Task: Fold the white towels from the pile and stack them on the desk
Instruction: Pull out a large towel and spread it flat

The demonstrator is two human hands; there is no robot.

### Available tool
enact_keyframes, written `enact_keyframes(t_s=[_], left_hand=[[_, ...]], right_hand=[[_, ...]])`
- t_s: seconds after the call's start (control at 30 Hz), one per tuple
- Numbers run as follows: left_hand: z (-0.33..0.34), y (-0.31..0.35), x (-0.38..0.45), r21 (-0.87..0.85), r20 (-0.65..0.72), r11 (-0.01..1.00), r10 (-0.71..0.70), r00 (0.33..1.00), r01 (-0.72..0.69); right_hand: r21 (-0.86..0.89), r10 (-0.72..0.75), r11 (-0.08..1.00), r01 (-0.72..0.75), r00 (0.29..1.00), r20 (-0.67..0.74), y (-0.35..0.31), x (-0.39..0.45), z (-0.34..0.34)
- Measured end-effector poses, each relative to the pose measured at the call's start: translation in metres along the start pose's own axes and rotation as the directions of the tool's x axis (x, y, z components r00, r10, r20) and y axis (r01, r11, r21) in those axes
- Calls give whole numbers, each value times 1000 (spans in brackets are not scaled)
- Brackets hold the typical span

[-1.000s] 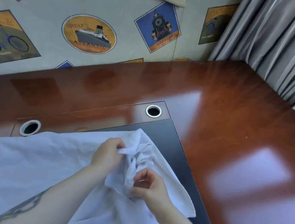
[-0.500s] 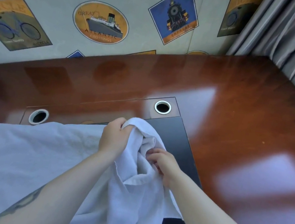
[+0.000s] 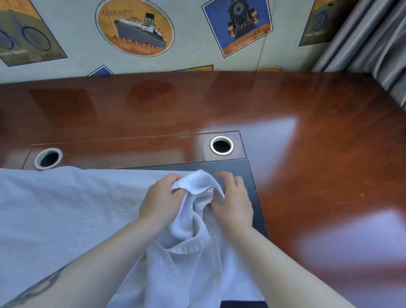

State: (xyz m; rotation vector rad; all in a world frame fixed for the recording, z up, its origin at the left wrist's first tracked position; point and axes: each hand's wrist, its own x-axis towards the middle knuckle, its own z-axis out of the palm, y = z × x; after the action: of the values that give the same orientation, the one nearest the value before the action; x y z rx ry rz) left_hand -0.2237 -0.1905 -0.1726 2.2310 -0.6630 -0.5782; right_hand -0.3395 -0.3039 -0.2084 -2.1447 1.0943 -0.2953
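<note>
Head view: left hand [image 3: 161,200] gripping bunched corner of white terry towel [image 3: 187,258], right hand [image 3: 232,202] pinching edge beside it, over near-left of glossy wooden bench [image 3: 331,148]. Probably hunting corners; next, spread flat, then fold.

A glossy reddish-brown wooden desk [image 3: 331,148] carries everything. Set into its top is a dark rectangular inlay panel [image 3: 251,178], with two round metal-rimmed cable holes [image 3: 222,145] [image 3: 48,158] in a wooden strip just behind it. A white terry towel [image 3: 39,212] lies spread over the panel and the desk's left part, bunched at its right end.
</note>
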Motion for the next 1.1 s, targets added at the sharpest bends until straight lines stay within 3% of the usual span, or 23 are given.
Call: enact_keyframes(t_s=[0.07,0.13,0.2,0.4,0.5,0.6,0.7,0.77,0.83,0.9,1.0,1.1], left_hand=[[-1,-2,0,-8,-14,1000,4,1000,-4],[-3,-4,-2,-17,-18,1000,-9,1000,8],[-4,-6,-4,-26,9,998,-59,998,59],[-3,-30,-29,341,227,936,-169,959,85],[-10,-44,-34,141,161,977,-184,970,162],[-24,-51,-31,-62,-73,989,-137,988,132],[-38,-59,-31,-249,-214,956,-208,955,152],[-40,-66,-38,-254,-174,934,-299,938,251],[-34,-71,-53,-201,-19,909,-377,926,366],[-25,-73,-73,-144,128,886,-425,896,441],[-27,-74,-94,-157,171,851,-477,862,501],[-45,-74,-96,-329,209,755,-527,824,567]], right_hand=[[-124,-119,984,126,991,60,-2,12,-1],[-74,-186,977,198,972,141,-8,21,-5],[-4,-174,984,178,966,191,-12,27,-11],[-103,-92,990,97,995,44,-8,33,-18],[44,68,997,-65,995,-75,-13,37,-15],[200,232,957,-211,969,-88,-14,39,-16],[208,229,954,-215,972,-48,-8,18,-20],[242,198,955,-169,975,-101,4,-19,-18],[282,203,945,-166,974,-105,19,-67,-10],[303,221,930,-207,975,-10,28,-108,1],[336,262,893,-301,952,157,17,-128,19],[371,263,849,-377,909,323,-15,-123,28]])
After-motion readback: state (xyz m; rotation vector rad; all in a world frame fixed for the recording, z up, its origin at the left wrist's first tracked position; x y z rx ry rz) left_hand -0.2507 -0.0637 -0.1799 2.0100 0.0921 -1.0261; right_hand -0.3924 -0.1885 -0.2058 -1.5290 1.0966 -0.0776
